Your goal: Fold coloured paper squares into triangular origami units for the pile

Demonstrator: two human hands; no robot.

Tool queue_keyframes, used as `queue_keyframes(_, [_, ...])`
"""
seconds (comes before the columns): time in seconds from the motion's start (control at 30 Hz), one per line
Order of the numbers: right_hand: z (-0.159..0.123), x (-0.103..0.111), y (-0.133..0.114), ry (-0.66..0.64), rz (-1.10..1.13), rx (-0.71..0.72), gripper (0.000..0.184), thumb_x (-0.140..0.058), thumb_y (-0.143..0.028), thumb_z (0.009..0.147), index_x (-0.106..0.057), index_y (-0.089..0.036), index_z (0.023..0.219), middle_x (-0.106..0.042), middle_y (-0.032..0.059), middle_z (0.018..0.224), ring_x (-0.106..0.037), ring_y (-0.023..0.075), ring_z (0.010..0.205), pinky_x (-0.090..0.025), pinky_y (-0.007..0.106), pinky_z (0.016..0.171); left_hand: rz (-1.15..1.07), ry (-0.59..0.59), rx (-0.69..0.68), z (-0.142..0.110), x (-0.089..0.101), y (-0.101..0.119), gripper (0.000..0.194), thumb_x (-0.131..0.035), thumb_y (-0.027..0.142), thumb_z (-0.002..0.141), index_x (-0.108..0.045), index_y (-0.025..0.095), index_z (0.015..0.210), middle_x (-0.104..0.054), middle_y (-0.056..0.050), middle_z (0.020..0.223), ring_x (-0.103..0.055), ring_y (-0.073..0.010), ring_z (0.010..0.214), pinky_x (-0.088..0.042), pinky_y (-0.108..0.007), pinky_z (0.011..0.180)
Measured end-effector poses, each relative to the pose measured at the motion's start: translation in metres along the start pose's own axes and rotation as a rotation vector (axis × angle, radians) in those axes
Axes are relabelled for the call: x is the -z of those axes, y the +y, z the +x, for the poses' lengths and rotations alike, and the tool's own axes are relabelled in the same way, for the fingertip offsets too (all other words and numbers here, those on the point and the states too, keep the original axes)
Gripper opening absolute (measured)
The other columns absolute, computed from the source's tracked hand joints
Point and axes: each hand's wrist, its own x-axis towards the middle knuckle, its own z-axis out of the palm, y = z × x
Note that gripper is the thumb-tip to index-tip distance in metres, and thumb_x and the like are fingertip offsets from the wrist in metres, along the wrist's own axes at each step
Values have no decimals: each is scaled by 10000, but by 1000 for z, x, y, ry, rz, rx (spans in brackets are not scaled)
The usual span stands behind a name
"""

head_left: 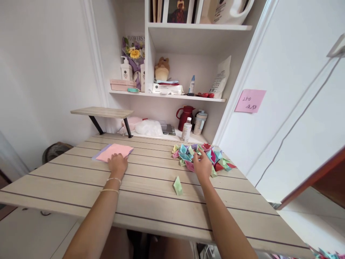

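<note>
Pink paper [114, 149]; left hand [118, 164] on edge

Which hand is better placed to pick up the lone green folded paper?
Probably the right hand: it is nearer the green folded paper, while the left hand rests on the pink paper.

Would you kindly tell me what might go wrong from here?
The right hand is at the crowded folded papers and might crush one. Those farthest right lie near the table's edge and could fall. The lone green piece sits near the right forearm, which might brush it.
</note>
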Motion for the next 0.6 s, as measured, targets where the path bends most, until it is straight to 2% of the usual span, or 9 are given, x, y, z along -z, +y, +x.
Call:
queue_keyframes(0.1, [-5,-4,-4,-30,54,63,445,-397,-403,796,-553,-169,1142,-639,23,681,-568,175,629,-340,251,570,-49,-49,25,-1,7,3,374,-395,337,790,-653,91,902,-636,-217,938,-544,-331,950,-373,-419,786])
queue_keyframes(0.23, [-9,-6,-6,-54,82,95,439,-409,-413,787,-554,-179,1129,-629,5,653,-556,161,594,-326,241,547,-139,-56,112,-1,14,5,323,-416,304,763,-677,137,851,-655,-198,902,-587,-332,855,-408,-375,646])
queue_keyframes(0.4, [-11,-7,-8,-74,81,95,422,-419,-423,783,-572,-189,1100,-629,5,632,-556,163,583,-315,240,528,-212,-61,144,0,12,2,251,-497,279,704,-687,139,788,-660,-204,878,-595,-346,835,-416,-367,602])
queue_keyframes(0.53, [-11,-9,-7,-102,124,123,447,-430,-453,774,-584,-169,1082,-628,16,625,-545,163,557,-339,249,534,-303,30,184,-1,11,0,220,-534,247,693,-688,113,775,-652,-232,872,-584,-375,864,-419,-418,651])
queue_keyframes(0.6, [-13,-11,-8,-127,190,146,451,-450,-467,763,-592,-164,1066,-627,19,631,-540,157,543,-364,255,545,-500,114,156,-2,13,5,215,-558,252,700,-688,111,798,-653,-218,886,-572,-367,905,-413,-441,717])
